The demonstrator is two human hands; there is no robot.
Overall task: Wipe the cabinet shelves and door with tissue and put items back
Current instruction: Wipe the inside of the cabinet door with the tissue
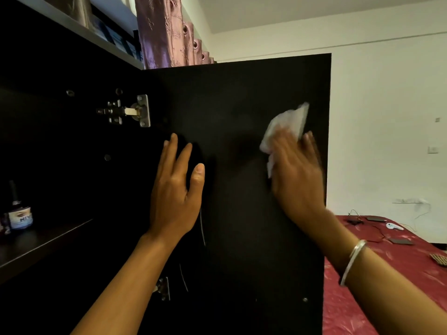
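Black door [237, 97]: L hand [175, 197] flat; R hand [296, 175] presses tissue [287, 125].

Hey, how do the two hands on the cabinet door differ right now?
The left hand lies bare on the door, fingers spread; the right hand presses a white tissue against it. The left hand is sharp, the right hand motion-blurred. Only the right wrist wears a bangle. Both rest flat on the door's inner face.

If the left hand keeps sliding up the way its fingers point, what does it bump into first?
Probably the metal hinge, up and slightly left of the left hand, which lies flat on the dark cabinet door. Its line may pass just right of it.
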